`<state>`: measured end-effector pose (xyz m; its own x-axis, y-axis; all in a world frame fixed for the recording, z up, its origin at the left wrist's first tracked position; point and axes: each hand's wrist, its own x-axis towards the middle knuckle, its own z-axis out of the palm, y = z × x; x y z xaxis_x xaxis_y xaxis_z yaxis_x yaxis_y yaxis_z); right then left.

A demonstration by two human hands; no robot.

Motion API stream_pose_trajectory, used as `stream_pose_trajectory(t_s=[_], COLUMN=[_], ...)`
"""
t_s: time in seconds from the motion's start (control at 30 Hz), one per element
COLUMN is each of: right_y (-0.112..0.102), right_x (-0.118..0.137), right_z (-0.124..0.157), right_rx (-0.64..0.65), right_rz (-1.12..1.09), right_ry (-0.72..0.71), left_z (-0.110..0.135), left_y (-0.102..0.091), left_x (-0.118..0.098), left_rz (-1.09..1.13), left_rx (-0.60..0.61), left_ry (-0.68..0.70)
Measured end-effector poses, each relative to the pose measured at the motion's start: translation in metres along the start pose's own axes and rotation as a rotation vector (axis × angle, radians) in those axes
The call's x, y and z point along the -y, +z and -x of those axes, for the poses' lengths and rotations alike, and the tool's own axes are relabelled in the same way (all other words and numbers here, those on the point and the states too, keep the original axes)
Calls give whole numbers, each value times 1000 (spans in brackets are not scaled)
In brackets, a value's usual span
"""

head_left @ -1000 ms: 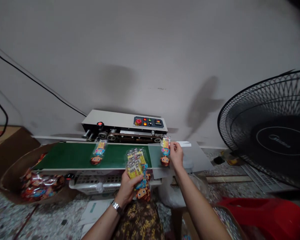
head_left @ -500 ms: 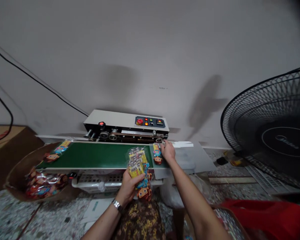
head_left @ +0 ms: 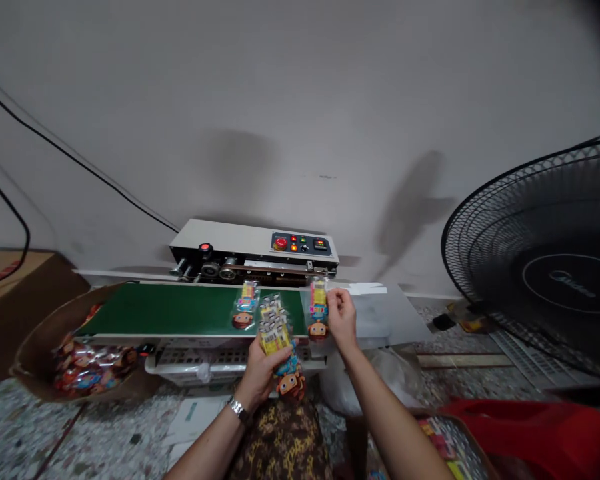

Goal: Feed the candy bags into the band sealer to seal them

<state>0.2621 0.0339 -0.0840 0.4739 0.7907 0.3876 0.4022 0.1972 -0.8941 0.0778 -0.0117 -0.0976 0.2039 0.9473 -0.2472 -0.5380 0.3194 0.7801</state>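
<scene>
My left hand (head_left: 264,370) is wrapped round a fanned stack of small clear packets (head_left: 276,337), with yellow barcoded tops and cartoon monkey heads at the bottom. At the right end of the green conveyor belt (head_left: 170,310), my right hand (head_left: 341,313) pinches the right edge of a single packet (head_left: 318,310). That packet stands with its top close to the band sealer (head_left: 250,240). Another packet (head_left: 245,305) lies on the belt, left of the held stack. My right fingertips partly hide their grip.
Bagged packets (head_left: 93,367) fill a brown container (head_left: 35,373) below the belt's left end. A white basket (head_left: 200,367) sits under the belt. On the right are a large black fan (head_left: 545,267), a red object (head_left: 535,433) and an open box of colourful items (head_left: 450,447).
One packet has travelled left along the belt from my right hand, which now holds another. The packet at the belt's far left end has gone from it. My left hand has barely moved.
</scene>
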Motion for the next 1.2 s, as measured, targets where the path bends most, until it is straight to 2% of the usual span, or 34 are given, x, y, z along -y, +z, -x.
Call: stream_pose_trajectory(t_s=[0.1,0.2,0.27,0.33,0.47,0.6,0.67,0.8,0.87,0.93,1.0,1.2], right_y=[-20,-32,-32,-27,-9,8,13,17,18,19,21,26], right_x=[-34,-59,-67,-69,-67,-52,-36,6,23,34,39,29], right_z=[-22,-40,-48,-55,-66,-61,-50,-14,3,15,22,18], right_rx=[-89,-47,-14,7,58,122,168,501,594,569,493,160], right_rz=[175,460,618,698,721,704,588,15,-125,-158,-199,-389], right_ry=[93,194,239,268,274,191,104,41,48,45,74,206], left_z=[0,1,1,1,3,5,6,7,7,7,7,7], left_y=[-4,-6,-6,-5,-2,2,4,7,8,9,9,6], left_x=[0,-1,-2,-3,-5,-9,-11,-14,-13,-10,-7,-5], left_rz=[9,7,1,5,16,34,39,55,50,38,24,-3], left_rx=[16,26,36,44,44,48,51,79,87,104,118,68], left_ry=[-2,-6,-15,-14,-12,-22,-24,-20,-12,-8,-9,-18])
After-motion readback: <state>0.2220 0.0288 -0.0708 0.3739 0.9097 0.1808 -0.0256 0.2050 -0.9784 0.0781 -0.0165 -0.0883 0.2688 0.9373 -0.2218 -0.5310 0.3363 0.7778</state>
